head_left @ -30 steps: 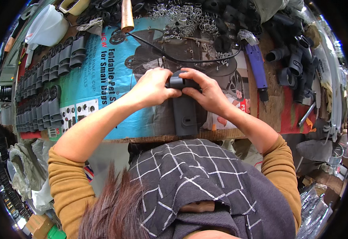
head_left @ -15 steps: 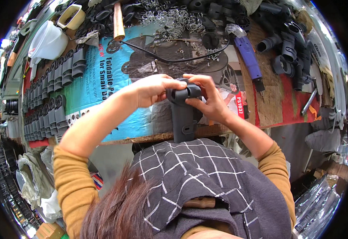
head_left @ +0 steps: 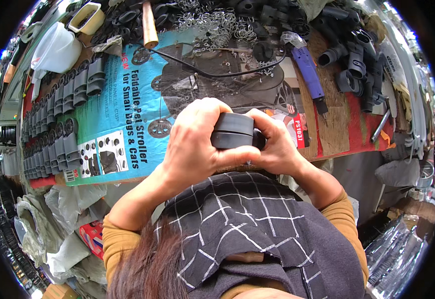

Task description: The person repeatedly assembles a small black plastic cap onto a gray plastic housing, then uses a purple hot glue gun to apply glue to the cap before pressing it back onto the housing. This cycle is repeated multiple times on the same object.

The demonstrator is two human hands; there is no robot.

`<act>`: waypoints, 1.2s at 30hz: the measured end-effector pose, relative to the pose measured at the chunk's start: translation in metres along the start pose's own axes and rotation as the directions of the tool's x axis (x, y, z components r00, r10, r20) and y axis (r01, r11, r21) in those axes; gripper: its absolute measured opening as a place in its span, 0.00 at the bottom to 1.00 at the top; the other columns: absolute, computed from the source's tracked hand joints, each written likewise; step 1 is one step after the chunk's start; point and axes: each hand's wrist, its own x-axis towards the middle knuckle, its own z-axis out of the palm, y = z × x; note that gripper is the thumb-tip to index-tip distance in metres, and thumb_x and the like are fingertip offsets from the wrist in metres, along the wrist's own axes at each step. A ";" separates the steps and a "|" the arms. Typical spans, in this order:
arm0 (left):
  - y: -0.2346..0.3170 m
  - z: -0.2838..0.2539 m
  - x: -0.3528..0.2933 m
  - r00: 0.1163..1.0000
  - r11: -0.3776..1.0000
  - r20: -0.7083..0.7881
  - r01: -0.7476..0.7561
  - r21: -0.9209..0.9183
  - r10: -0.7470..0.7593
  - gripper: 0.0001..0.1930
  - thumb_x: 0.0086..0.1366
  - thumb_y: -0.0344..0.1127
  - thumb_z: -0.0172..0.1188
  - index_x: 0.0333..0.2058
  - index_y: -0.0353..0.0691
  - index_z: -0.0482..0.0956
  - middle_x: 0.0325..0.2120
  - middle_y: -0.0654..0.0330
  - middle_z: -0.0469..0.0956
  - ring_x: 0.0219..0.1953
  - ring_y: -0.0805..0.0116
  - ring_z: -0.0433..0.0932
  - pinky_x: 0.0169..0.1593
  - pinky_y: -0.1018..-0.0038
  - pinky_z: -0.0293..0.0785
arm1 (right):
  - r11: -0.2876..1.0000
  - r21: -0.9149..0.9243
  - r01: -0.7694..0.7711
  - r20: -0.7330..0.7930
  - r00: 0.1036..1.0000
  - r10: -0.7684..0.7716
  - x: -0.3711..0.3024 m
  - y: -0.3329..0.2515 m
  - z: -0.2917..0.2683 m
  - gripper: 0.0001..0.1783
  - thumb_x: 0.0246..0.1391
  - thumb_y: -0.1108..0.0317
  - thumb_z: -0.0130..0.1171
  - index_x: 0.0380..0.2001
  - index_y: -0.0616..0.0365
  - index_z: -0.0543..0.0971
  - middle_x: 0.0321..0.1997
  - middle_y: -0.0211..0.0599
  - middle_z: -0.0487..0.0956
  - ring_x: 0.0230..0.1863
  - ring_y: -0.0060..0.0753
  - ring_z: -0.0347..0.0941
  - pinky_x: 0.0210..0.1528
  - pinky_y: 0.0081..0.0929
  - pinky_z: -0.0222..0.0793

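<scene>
Workbench [head_left: 338, 127] bore blue sheet [head_left: 151, 107]; beyond sheet's far left stood white tub [head_left: 55, 50], cream tub [head_left: 91, 26] with dark contents; near its front edge, left hand [head_left: 195, 138] and right hand [head_left: 278, 143] clasped dark part [head_left: 233, 130].

A workshop, with heaped springs [head_left: 212, 24], rows of grey plastic parts [head_left: 80, 83], a purple power screwdriver [head_left: 309, 74]

A white tub [head_left: 60, 52] sits near a cream container [head_left: 97, 23], with a purple power tool [head_left: 307, 72] farther right.
</scene>
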 end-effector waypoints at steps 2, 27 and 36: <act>-0.006 0.008 -0.001 0.996 0.999 -0.087 -0.033 -0.032 0.030 0.31 0.42 0.55 0.76 0.32 0.35 0.75 0.27 0.55 0.75 0.32 0.59 0.76 0.37 0.67 0.73 | 0.997 -0.074 -0.021 -0.029 0.999 0.019 -0.001 -0.005 0.002 0.22 0.38 0.77 0.67 0.41 0.63 0.74 0.34 0.36 0.77 0.38 0.22 0.73 0.41 0.24 0.70; -0.093 0.065 -0.005 0.944 0.954 -0.248 0.152 -0.258 -0.218 0.26 0.51 0.42 0.72 0.46 0.37 0.73 0.43 0.50 0.75 0.46 0.50 0.75 0.50 0.63 0.73 | 0.943 0.145 -0.298 -0.091 0.945 0.313 0.063 0.059 0.017 0.19 0.64 0.62 0.55 0.51 0.65 0.76 0.39 0.38 0.80 0.38 0.21 0.75 0.40 0.22 0.72; -0.097 0.058 0.003 0.972 0.951 -0.164 0.116 -0.286 -0.168 0.25 0.47 0.36 0.72 0.44 0.37 0.74 0.42 0.53 0.74 0.47 0.55 0.73 0.53 0.65 0.70 | 0.818 0.295 -0.493 0.125 0.869 0.479 0.073 0.056 0.000 0.15 0.64 0.63 0.55 0.47 0.63 0.75 0.39 0.28 0.78 0.37 0.14 0.74 0.38 0.18 0.76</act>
